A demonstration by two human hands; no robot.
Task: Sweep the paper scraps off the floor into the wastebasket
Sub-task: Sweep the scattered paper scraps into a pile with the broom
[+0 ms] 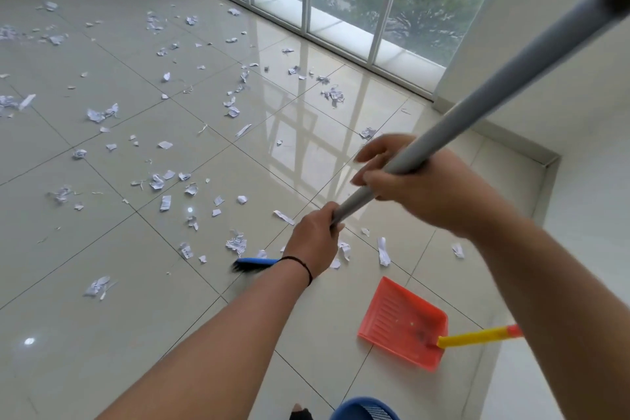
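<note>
Hands both wrap the grey broom handle [443,133], left hand [315,242] low, right hand [412,181] above. Paper scraps [160,181] lie scattered over the floor [102,334]; short strokes should gather them toward the orange dustpan [402,324], beside the blue wastebasket [361,411]

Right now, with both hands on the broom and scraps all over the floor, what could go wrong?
1. The paper scraps lie spread wide over the glossy floor; a hard stroke may scatter them further.
2. The dustpan lies flat beside the broom head, unheld, since left hand and right hand both grip the broom handle; it could slide.
3. The blue wastebasket sits close underfoot.
</note>
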